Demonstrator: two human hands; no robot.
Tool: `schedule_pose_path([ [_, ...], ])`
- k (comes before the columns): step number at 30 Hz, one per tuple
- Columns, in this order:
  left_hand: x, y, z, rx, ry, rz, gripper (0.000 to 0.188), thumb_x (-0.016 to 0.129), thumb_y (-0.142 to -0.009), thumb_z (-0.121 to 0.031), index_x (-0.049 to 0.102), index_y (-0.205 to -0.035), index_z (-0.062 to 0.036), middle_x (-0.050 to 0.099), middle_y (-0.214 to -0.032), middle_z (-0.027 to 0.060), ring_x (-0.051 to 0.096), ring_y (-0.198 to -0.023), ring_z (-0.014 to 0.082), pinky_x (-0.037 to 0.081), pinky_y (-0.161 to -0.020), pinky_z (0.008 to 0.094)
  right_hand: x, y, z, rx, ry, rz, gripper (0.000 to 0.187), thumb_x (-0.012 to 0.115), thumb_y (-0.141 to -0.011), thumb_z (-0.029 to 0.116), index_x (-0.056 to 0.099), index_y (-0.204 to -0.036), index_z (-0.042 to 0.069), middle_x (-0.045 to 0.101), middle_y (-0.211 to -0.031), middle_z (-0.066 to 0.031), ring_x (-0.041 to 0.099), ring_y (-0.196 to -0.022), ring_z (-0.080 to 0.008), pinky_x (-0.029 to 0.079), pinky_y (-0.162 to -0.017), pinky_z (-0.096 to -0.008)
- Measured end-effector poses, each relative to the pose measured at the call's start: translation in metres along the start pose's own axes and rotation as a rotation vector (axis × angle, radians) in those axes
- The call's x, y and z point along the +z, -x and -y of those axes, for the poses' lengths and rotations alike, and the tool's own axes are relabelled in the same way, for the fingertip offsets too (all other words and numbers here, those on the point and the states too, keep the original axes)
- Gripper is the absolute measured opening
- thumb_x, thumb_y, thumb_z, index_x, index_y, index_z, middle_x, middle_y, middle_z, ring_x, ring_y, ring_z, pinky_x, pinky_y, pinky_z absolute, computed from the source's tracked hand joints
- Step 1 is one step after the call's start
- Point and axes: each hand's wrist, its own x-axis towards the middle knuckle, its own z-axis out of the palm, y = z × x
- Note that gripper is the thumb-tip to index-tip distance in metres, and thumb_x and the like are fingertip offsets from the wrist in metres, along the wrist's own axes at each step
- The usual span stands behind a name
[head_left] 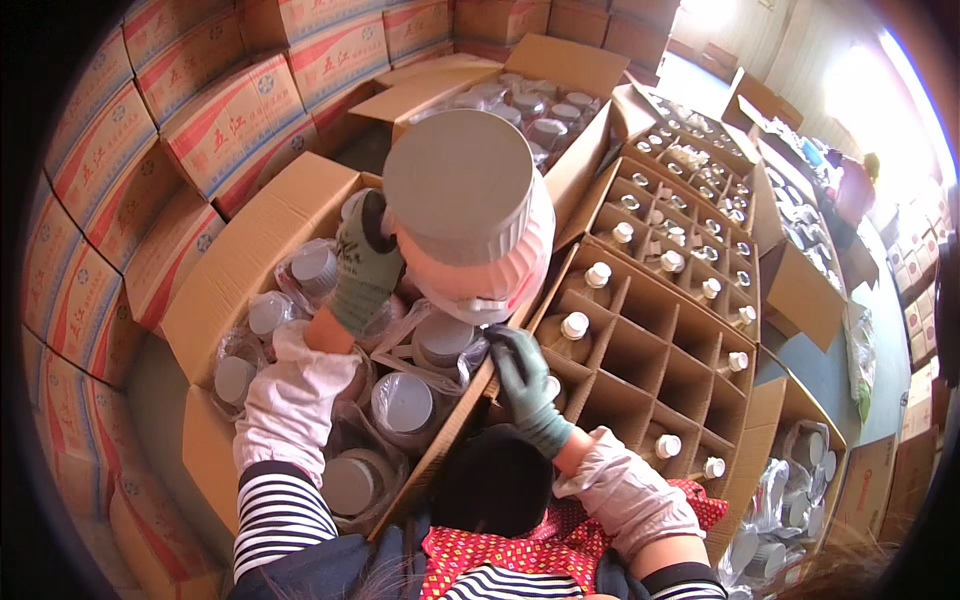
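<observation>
Over the open brown cardboard carton (262,238), the ribbed pink, grey-lidded plastic-looking jar (474,215) seems stiff and slick, best cupped round its body by green-gloved left hand (366,262) and right hand (526,388), whose fingers' grip I cannot tell.

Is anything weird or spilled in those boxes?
A little odd: the nearest divided carton, to the right of the big grey-lidded jar and just past the right hand, has white-capped bottles in only some slots, so it looks patchy. I can't see any spill or anything broken.
</observation>
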Motion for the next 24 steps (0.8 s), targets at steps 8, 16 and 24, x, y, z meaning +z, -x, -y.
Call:
schedule_pose_path([
  [8,-0.012,0.049,-0.194,0.059,0.619,-0.035,0.034,0.077,-0.078,-0.010,0.058,-0.105,-0.0061,0.062,-0.103,0.0125,0.062,-0.096,0.0337,0.052,-0.088,0.0450,-0.144,0.010,0.028,0.706,-1.106,-0.134,0.072,0.049,-0.102,0.066,0.046,-0.154,0.017,0.054,-0.148,-0.0143,0.058,-0.129,-0.0336,0.047,-0.108,-0.0551],
  [16,0.015,0.168,-0.266,0.498,0.704,0.306,0.026,0.071,-0.083,-0.005,0.053,-0.102,-0.0085,0.057,-0.135,0.0199,0.052,-0.135,0.0463,0.042,-0.117,0.0608,-0.288,0.080,0.060,0.551,-0.966,-0.300,0.082,0.047,-0.101,0.072,0.045,-0.157,0.013,0.056,-0.149,-0.0110,0.055,-0.132,-0.0302,0.045,-0.112,-0.0479],
  [24,-0.021,0.162,-0.266,0.612,0.672,0.826,0.062,0.079,-0.076,-0.014,0.056,-0.132,-0.0030,0.035,-0.159,0.0281,0.030,-0.151,0.0509,0.032,-0.123,0.0595,-0.374,0.164,0.098,-0.190,0.438,-0.294,0.051,0.064,-0.106,0.029,0.055,-0.145,-0.002,0.063,-0.136,-0.0157,0.061,-0.123,-0.0224,0.047,-0.107,-0.0356],
])
